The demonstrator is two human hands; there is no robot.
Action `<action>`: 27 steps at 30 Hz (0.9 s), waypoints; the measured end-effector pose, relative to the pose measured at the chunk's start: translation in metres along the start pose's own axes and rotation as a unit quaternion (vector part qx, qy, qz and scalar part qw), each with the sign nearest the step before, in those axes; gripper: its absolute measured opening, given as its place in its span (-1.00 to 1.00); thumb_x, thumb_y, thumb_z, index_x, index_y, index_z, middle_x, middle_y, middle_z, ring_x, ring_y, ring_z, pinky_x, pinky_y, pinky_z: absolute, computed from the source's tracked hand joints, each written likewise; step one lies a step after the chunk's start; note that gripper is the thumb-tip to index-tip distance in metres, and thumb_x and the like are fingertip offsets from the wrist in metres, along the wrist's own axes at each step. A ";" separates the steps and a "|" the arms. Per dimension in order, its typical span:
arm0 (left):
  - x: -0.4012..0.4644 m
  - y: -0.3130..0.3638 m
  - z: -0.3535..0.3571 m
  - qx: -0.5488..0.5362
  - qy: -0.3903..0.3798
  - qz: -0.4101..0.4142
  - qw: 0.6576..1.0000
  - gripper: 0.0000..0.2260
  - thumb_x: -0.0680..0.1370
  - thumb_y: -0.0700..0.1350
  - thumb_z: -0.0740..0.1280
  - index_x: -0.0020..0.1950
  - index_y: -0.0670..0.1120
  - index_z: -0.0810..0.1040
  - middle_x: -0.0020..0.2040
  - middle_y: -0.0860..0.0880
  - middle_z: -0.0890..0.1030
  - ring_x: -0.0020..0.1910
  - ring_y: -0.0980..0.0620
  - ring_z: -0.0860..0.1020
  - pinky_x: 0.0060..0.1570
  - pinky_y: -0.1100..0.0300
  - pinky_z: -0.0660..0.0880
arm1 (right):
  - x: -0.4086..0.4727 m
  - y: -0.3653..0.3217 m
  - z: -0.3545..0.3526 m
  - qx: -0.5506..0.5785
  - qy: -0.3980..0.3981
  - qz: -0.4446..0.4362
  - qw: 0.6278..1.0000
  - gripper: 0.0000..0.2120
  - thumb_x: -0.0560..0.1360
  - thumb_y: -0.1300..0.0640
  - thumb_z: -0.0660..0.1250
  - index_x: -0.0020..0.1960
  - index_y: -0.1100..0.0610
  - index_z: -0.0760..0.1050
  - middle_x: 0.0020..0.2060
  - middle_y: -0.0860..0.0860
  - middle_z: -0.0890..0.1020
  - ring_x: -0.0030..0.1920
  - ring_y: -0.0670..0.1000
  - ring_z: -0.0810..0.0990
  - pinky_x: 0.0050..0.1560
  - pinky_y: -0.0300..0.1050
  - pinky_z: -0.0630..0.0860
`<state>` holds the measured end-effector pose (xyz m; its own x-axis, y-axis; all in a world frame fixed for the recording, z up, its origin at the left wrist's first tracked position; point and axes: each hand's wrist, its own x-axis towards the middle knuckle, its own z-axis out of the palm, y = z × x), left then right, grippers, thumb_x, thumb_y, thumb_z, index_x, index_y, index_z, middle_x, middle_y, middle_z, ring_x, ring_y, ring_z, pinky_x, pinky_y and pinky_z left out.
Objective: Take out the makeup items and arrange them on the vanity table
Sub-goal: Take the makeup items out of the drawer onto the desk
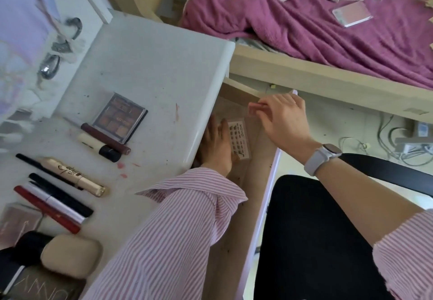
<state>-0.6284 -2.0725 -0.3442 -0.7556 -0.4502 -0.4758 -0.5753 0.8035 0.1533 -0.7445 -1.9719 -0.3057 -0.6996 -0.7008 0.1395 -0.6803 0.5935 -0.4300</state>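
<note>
**Both hands in the open drawer**

Person sits at white vanity table (164,70), drawer (253,182) pulled out under its right edge. Left hand (219,146), in pink-striped sleeve (182,224), reaches into the drawer w/ fingers stretched fairly straight, lying on the drawer floor and touching a clear nail-sticker sheet (239,140) just beside them. Right hand (283,119), w/ white watch (322,159) on the wrist, hovers over the drawer's far end; thumb and fingers pinch a small pink item (256,107), too blurred to name.

Already on the tabletop, left side: eyeshadow palette (119,118), dark-red tube (105,139) touching its near edge, cream tube w/ black cap (98,147) next to that. Nearer the person: gold mascara (75,176), black pencil (44,170), red pencil (46,209), beige case (70,255). Purple blanket (304,25) covers the bed beyond.
</note>
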 end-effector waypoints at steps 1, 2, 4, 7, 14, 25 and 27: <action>0.001 0.002 0.000 0.004 -0.011 -0.002 1.000 -0.10 0.46 0.05 0.39 0.51 -0.08 -0.21 0.51 -0.19 -0.24 0.48 -0.21 -0.22 0.42 -0.13 -0.12 | -0.002 0.002 -0.001 0.025 0.010 0.016 1.000 -0.83 0.51 0.13 0.28 0.01 0.19 0.56 -0.07 0.10 0.63 0.03 0.15 0.53 0.23 -0.01 0.21; 0.002 0.003 0.000 0.010 -0.016 -0.004 1.000 -0.08 0.44 0.07 0.41 0.51 -0.06 -0.22 0.50 -0.21 -0.22 0.48 -0.22 -0.20 0.41 -0.15 -0.08 | -0.004 0.004 -0.001 0.043 0.017 0.027 0.999 -0.83 0.51 0.14 0.28 0.02 0.20 0.56 -0.08 0.10 0.63 0.03 0.15 0.52 0.24 -0.03 0.22; 0.003 0.005 -0.001 0.019 -0.011 -0.012 1.000 -0.02 0.37 0.11 0.46 0.50 -0.05 -0.18 0.47 -0.25 -0.06 0.45 -0.24 -0.02 0.39 -0.12 0.06 | -0.007 0.007 0.001 0.064 0.026 0.035 0.997 -0.83 0.50 0.16 0.30 0.02 0.24 0.55 -0.10 0.13 0.62 0.01 0.16 0.51 0.24 -0.03 0.25; 0.002 0.006 -0.005 0.010 0.016 -0.043 0.999 -0.02 0.27 0.11 0.53 0.46 -0.10 -0.03 0.35 -0.22 0.16 0.33 -0.18 0.24 0.28 0.01 0.27 | -0.009 0.008 0.004 0.080 0.032 0.043 0.995 -0.83 0.47 0.21 0.33 0.02 0.27 0.55 -0.10 0.16 0.62 0.02 0.18 0.51 0.27 0.06 0.29; -0.006 0.010 -0.007 0.050 0.143 0.028 0.988 -0.52 0.39 -0.08 0.45 0.19 -0.14 0.31 0.19 -0.16 0.45 0.13 -0.12 0.43 0.06 0.10 0.33 | -0.009 0.002 0.007 0.165 0.072 0.105 0.978 -0.84 0.48 0.24 0.31 0.03 0.28 0.55 -0.15 0.03 0.55 -0.02 0.07 0.48 0.27 0.18 0.33; -0.046 0.029 -0.051 -0.060 0.270 0.121 0.953 -0.83 0.49 -0.13 0.36 -0.01 -0.20 0.48 -0.22 -0.12 0.59 -0.41 -0.11 0.58 -0.49 0.22 0.22 | 0.009 -0.007 -0.012 0.323 0.141 0.231 0.907 -0.90 0.48 0.20 0.30 -0.01 0.11 0.50 -0.23 -0.13 0.54 -0.26 -0.34 0.48 -0.21 -0.52 0.36; -0.047 0.025 -0.069 -0.140 0.301 0.090 0.939 -0.79 0.57 -0.05 0.24 0.07 -0.18 0.43 -0.12 -0.11 0.60 -0.27 -0.14 0.58 -0.42 0.17 0.22 | 0.016 -0.011 -0.023 0.363 0.170 0.244 0.883 -0.91 0.48 0.20 0.28 -0.04 0.07 0.47 -0.22 -0.11 0.55 -0.25 -0.29 0.49 -0.17 -0.38 0.43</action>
<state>-0.6286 -2.0583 -0.2577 -0.8401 -0.5235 0.1419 -0.4179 0.7916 0.4459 -0.7534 -1.9806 -0.2777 -0.9800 -0.1987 -0.0132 -0.0469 0.2947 -0.9544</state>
